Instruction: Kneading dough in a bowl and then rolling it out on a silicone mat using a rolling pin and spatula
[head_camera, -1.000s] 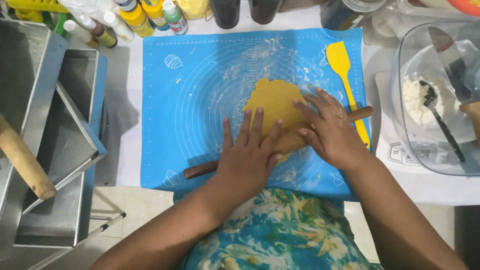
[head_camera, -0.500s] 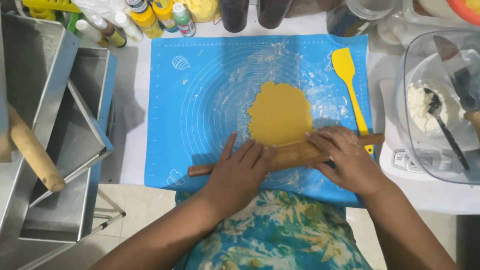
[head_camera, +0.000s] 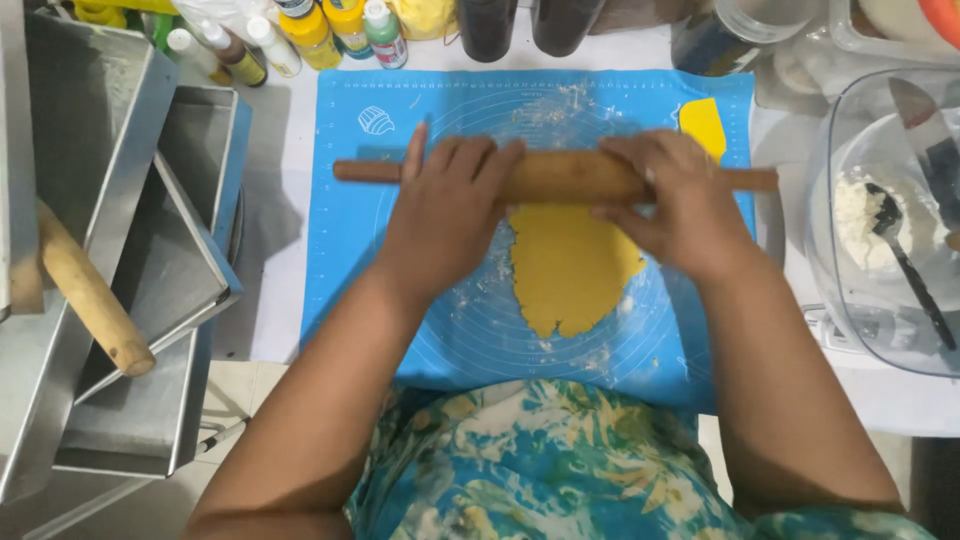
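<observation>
Patterned blue-green fabric fills the near edge of the view, hanging over the bench's front edge. Just beyond it a blue silicone baking mat lies on the white bench, dusted with flour. Yellow dough, rolled flat, sits near the mat's middle. Across its far end lies a wooden rolling pin: the left hand presses on it with fingers spread flat, the right hand likewise flat over its right part. A yellow spatula shows partly behind that hand. Steel baking tins are stacked at the left edge, a second wooden handle resting on them. A clear bowl at right, cut off, holds white flour and a black spoon. Small bottles line the far edge, tops cropped.
</observation>
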